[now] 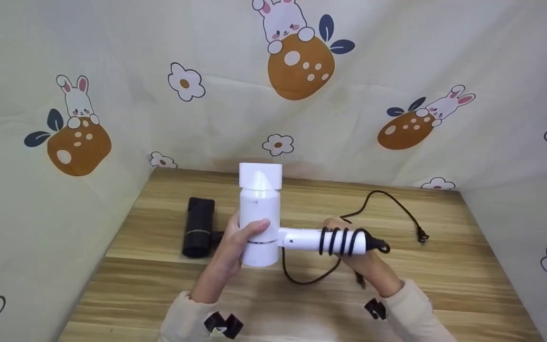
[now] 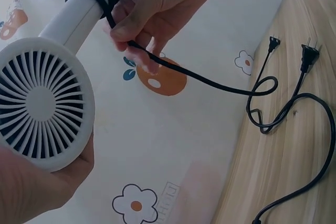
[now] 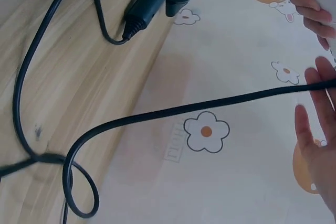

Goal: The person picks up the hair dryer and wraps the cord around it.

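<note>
A white hair dryer (image 1: 260,209) is held up over the table, its handle (image 1: 302,239) pointing right. My left hand (image 1: 235,247) grips the barrel, thumb across its front; the round vented end (image 2: 41,103) faces the left wrist camera. Several turns of black power cord (image 1: 335,241) circle the handle's end. Behind that end is my right hand (image 1: 368,266), partly hidden. In the left wrist view its thumb and fingers pinch the cord's free length (image 2: 199,81). Seen from the right wrist, this length crosses the fingers (image 3: 320,95) and droops into a loop near the table.
A black hair dryer (image 1: 199,228) lies on the wooden table (image 1: 126,285) at the left, its handle partly behind my left hand. Its cord (image 3: 26,66) curves over the wood. One plug (image 1: 423,235) is at the right, another (image 1: 360,280) nearer. A patterned cloth (image 1: 226,118) surrounds the table.
</note>
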Tool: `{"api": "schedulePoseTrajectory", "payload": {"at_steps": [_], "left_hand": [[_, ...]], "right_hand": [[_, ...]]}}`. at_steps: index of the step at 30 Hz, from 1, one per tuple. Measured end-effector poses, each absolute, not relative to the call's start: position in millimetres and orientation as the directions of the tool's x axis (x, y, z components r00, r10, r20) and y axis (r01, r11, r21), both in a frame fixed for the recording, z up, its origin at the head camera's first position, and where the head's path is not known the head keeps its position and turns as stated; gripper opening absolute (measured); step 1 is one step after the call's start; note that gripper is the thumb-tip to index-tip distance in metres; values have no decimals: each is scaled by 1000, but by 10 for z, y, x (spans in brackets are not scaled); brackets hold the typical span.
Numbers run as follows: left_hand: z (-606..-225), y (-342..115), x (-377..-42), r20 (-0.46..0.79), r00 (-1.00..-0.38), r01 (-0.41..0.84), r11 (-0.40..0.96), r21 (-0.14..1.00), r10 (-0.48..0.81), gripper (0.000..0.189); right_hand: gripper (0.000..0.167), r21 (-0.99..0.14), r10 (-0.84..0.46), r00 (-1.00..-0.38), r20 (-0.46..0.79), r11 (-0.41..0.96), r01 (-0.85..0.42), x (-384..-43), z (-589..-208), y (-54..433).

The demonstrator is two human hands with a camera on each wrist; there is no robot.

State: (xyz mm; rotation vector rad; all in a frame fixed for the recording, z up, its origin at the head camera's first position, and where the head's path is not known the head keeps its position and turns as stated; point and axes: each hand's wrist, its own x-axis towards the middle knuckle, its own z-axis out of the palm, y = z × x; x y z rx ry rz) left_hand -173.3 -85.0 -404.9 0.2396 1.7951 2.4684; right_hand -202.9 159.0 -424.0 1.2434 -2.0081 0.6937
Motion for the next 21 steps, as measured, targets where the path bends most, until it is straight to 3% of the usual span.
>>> {"api": "schedulePoseTrajectory", "payload": {"at_steps": [1,4,8,12,15,21], "left_hand": [[-4047,-864,-1735,78,-982,24,-295,955,175,50],[-4040,-908,-1736,69,-969,5,-261,965,239,50],[-4035,-915,-1726,106,-938,37,-207,978,329,52],[-4049,-898,-1736,131,-935,95,-120,988,330,59],[-4073,-897,-1760,110,-948,94,-66,993,300,60],[-4125,-849,-1800,102,-953,137,103,985,286,66]], "right_hand": [[19,-212,-525,-333,783,278,-937,-2043,-4229,1588],[5,-297,-532,-297,793,88,-951,-2110,-4236,1642],[5,-311,-518,-373,770,205,-928,-2187,-4244,1765],[20,-301,-509,-464,725,372,-878,-2184,-4209,1862],[25,-260,-526,-468,711,421,-869,-2166,-4175,1881],[27,-126,-566,-419,710,483,-866,-2139,-4118,1833]]}}
